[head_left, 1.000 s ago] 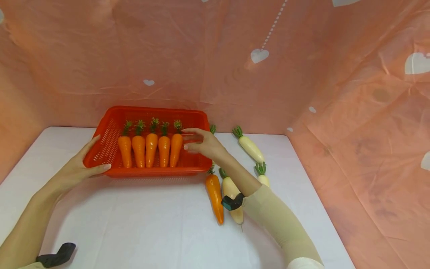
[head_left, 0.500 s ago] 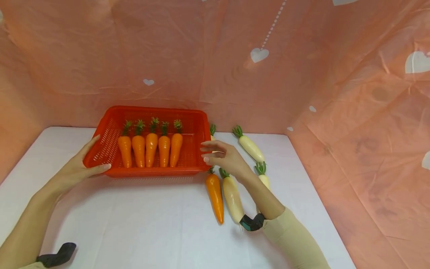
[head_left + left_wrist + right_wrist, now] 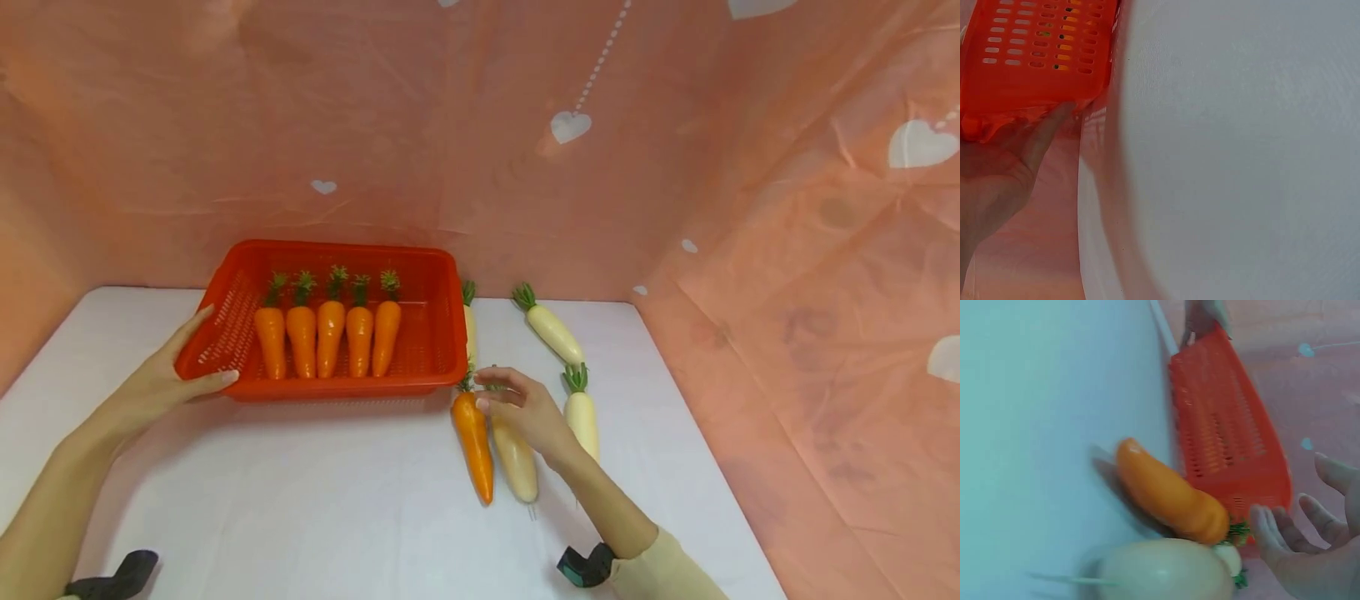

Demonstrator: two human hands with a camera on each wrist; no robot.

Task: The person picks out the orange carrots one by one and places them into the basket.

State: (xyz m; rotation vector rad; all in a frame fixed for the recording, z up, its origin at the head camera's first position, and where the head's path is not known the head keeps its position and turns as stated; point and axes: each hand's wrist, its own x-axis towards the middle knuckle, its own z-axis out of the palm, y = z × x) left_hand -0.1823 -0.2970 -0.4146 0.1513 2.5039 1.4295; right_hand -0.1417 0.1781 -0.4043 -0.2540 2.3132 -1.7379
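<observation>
My left hand (image 3: 153, 387) grips the left end of a red plastic basket (image 3: 337, 388), thumb over the front rim and fingers along the side. Its thumb also shows against the basket wall (image 3: 1022, 87) in the left wrist view. Several orange carrots (image 3: 330, 337) with green tops lie side by side in the basket. My right hand (image 3: 531, 412) hovers above a loose carrot (image 3: 474, 454) and a white radish (image 3: 517, 467), fingers relaxed and holding nothing. It partly hides the radish's top. The right wrist view shows that carrot (image 3: 1169, 500) beside the basket.
Two more white radishes (image 3: 555, 333) (image 3: 582, 423) lie on the right side of the white table (image 3: 322, 500). Another radish (image 3: 470, 329) is partly hidden behind the basket's right end. Pink cloth with white hearts (image 3: 510, 183) encloses the back and sides.
My right hand has withdrawn from inside the basket, moving right and toward me, over the loose carrot and radish. The left hand keeps its grip on the basket.
</observation>
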